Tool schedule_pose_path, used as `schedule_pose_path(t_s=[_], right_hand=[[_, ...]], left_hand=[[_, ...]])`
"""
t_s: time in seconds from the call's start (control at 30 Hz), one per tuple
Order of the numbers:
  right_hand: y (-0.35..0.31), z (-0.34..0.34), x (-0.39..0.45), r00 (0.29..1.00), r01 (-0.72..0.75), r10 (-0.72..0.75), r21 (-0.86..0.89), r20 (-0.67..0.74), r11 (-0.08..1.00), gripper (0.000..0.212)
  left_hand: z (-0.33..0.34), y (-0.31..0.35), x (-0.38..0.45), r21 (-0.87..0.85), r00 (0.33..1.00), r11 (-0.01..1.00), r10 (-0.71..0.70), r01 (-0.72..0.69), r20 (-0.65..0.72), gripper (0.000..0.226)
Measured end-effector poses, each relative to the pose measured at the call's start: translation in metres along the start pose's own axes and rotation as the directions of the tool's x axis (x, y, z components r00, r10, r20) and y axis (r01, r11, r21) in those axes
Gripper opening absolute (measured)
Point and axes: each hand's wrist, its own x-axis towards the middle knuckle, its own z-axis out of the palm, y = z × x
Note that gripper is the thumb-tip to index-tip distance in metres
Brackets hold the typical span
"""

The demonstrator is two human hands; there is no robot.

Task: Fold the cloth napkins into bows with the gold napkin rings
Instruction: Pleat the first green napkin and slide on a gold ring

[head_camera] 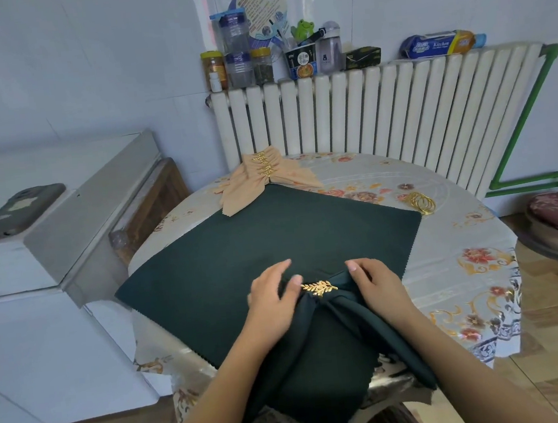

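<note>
Folded dark green napkin (pixel 323 354) gathered through a gold leaf ring (pixel 319 288), lying at the near edge of the table (pixel 465 260), on top of a flat green napkin (pixel 256 234) spread out beyond the ring. Loops fanning to left and right of the ring, two tails running from the ring toward the viewer and hanging over the table edge. Long axis of the bow therefore crosswise, left to right, with the ring at its middle.

Left hand (pixel 273 298) just left of the ring, fingers (pixel 281 266) nearly straight and laid flat over the left loop, thumb tip touching the cloth right beside the ring; pressing rather than gripping. Right hand (pixel 378 282) just right of the ring, fingers curled down into the fold of the right loop, apparently pinching it, though the fingertips are hidden under the hand. Both hands about equally near the ring, one on each side.

Likely step: spreading and evening the two loops outward from the ring, each hand working its own side along the crosswise axis.

Beyond the ring, at the far edge of the flat napkin, a stack of finished peach bows (pixel 267 178) with gold rings. To the right of and beyond the ring, well apart, a small pile of spare gold rings (pixel 419 202) on the tablecloth.
</note>
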Motion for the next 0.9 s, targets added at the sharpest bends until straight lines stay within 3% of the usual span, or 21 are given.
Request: schedule_pose_path(t_s=[0.1,0.13,0.2,0.27,0.33,0.47,0.63,0.9], right_hand=[[0.009,-0.007,-0.004,0.999,-0.018,0.022,-0.119,0.032,0.993,0.025],[0.011,-0.008,-0.004,0.996,-0.053,0.067,-0.213,0.059,0.976,0.021],[0.009,-0.013,-0.004,0.988,-0.087,0.116,-0.260,0.100,0.962,0.019],[0.001,-0.018,-0.003,0.979,-0.157,0.167,-0.088,0.118,0.984,0.017],[-0.008,-0.030,-0.002,0.970,-0.214,0.199,0.104,0.136,0.971,0.017],[-0.028,-0.053,0.017,0.972,-0.224,0.199,0.249,0.122,0.942,0.013],[-0.049,-0.063,0.079,0.981,-0.192,0.188,0.281,0.040,0.940,0.009],[-0.018,-0.040,0.253,0.939,-0.274,0.333,0.400,-0.085,0.875,0.011]], left_hand=[[-0.018,-0.002,0.010,0.329,0.969,0.916,-0.247,0.231,0.006,0.041],[-0.019,-0.004,0.012,0.344,0.953,0.901,-0.299,0.266,0.048,0.037],[-0.021,-0.003,0.012,0.187,0.939,0.934,-0.328,0.306,0.105,0.022],[-0.024,-0.003,0.010,-0.057,0.940,0.943,-0.319,0.327,0.121,0.015],[-0.029,0.006,0.010,-0.238,0.948,0.919,-0.296,0.315,0.114,0.013],[-0.038,0.030,0.025,-0.343,0.975,0.918,-0.220,0.197,-0.028,0.005],[-0.043,0.053,0.077,-0.171,0.989,0.985,-0.017,-0.009,-0.150,0.014],[-0.026,0.065,0.245,-0.148,0.995,0.986,0.066,-0.077,-0.078,0.015]])
